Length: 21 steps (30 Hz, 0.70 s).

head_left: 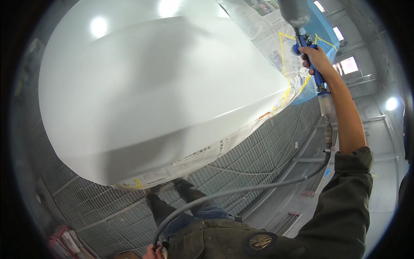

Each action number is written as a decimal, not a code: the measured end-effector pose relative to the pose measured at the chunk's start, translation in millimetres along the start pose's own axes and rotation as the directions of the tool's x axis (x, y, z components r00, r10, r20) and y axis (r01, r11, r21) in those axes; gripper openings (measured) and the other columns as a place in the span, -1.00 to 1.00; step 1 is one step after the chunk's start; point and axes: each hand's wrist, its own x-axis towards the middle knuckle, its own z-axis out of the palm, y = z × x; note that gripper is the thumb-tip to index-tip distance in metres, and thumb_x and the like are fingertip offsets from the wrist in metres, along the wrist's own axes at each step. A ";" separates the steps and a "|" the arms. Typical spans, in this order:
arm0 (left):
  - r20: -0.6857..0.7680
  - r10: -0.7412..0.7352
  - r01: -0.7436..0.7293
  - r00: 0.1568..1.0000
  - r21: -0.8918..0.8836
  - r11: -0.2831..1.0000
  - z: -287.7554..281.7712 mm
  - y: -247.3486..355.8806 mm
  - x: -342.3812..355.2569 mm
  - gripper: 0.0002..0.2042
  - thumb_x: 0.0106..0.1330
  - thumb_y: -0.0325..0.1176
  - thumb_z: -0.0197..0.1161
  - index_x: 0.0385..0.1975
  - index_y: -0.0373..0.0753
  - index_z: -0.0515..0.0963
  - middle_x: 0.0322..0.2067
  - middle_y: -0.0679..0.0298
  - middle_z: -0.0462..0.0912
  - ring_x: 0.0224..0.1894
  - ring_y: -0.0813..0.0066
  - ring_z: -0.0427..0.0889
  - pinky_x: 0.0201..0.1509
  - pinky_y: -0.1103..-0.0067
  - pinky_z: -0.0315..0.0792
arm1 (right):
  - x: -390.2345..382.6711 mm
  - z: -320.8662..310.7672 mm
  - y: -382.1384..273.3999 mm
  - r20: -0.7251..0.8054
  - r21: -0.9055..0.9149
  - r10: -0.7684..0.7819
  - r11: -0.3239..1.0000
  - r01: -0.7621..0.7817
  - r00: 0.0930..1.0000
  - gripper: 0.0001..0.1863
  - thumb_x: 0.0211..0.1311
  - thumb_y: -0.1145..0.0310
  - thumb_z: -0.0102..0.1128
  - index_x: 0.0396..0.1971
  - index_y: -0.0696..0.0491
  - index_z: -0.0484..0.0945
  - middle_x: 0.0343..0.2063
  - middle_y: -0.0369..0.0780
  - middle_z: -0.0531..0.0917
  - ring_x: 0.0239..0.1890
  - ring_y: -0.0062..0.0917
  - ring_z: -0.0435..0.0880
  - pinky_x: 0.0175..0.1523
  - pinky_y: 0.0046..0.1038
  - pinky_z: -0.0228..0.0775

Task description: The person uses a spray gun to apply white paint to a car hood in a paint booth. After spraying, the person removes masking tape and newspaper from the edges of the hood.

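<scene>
Raised at the upper right, my right hand [317,59] is wrapped round a blue spray gun [318,78]. A grey cup [295,15] tops the gun, and a clear cylinder with metal fittings hangs below its handle. From there a grey air hose [258,186] curves down across my body to my left hand [156,251]. The left fingers are closed round the hose at the lower edge, partly cut off by the frame. Ahead lies a large, smooth white vehicle panel [151,86], with my shadow across it. The gun is beyond the panel's right edge, above masked surfaces.
Newspaper [269,32] edged with yellow tape and blue plastic film [322,26] cover the area beside the panel. Below is a grated floor [116,224], with a thin hose [246,173] trailing over it. Grey walls with lamps [391,103] stand right. Reddish-white items [69,244] sit lower left.
</scene>
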 end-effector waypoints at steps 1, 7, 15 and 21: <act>0.104 -0.194 0.203 0.975 -0.084 0.976 -47.6 11.8 29.9 -0.81 0.31 -0.42 0.15 -0.18 -0.34 0.64 -0.42 0.08 0.63 -0.46 0.18 0.63 -0.44 0.30 0.51 | -10.0 11.0 -11.6 0.042 0.041 -0.002 0.999 0.000 0.999 -0.74 0.28 0.22 0.27 -0.39 0.12 0.52 -0.54 -0.33 0.51 -0.60 -0.68 0.49 -0.71 -0.61 0.18; 0.109 -0.786 0.653 0.609 -0.631 0.418 -66.8 -29.9 -3.3 -0.91 0.37 -0.41 0.20 -0.35 -0.24 0.61 -0.53 0.17 0.72 -0.52 0.19 0.71 -0.46 0.41 0.49 | -96.1 92.0 -86.9 0.248 0.335 -0.005 0.939 -0.081 0.969 -0.76 0.36 0.20 0.17 -0.43 0.03 0.49 -0.54 -0.36 0.53 -0.61 -0.75 0.46 -0.79 -0.71 0.12; 0.101 -0.929 0.561 0.355 -0.818 0.126 -55.9 -47.1 -131.3 -0.87 0.49 -0.45 0.07 -0.27 -0.36 0.51 -0.39 0.17 0.74 -0.34 0.43 0.70 -0.19 0.50 0.52 | -253.4 180.3 -210.2 0.474 0.553 -0.266 0.832 -0.048 0.839 -0.83 0.38 0.25 0.17 -0.33 0.02 0.47 -0.50 -0.36 0.53 -0.55 -0.77 0.50 -0.80 -0.76 0.12; 0.157 -0.967 0.522 0.202 -0.852 -0.029 -46.6 -63.3 -172.9 -0.86 0.54 -0.41 0.04 -0.26 -0.34 0.46 -0.38 0.19 0.68 -0.30 0.46 0.63 -0.12 0.50 0.48 | -343.6 295.4 -300.7 0.608 0.582 -0.381 0.811 -0.065 0.696 -0.78 0.35 0.28 0.17 -0.23 0.14 0.51 -0.46 -0.30 0.54 -0.51 -0.70 0.56 -0.67 -0.67 0.27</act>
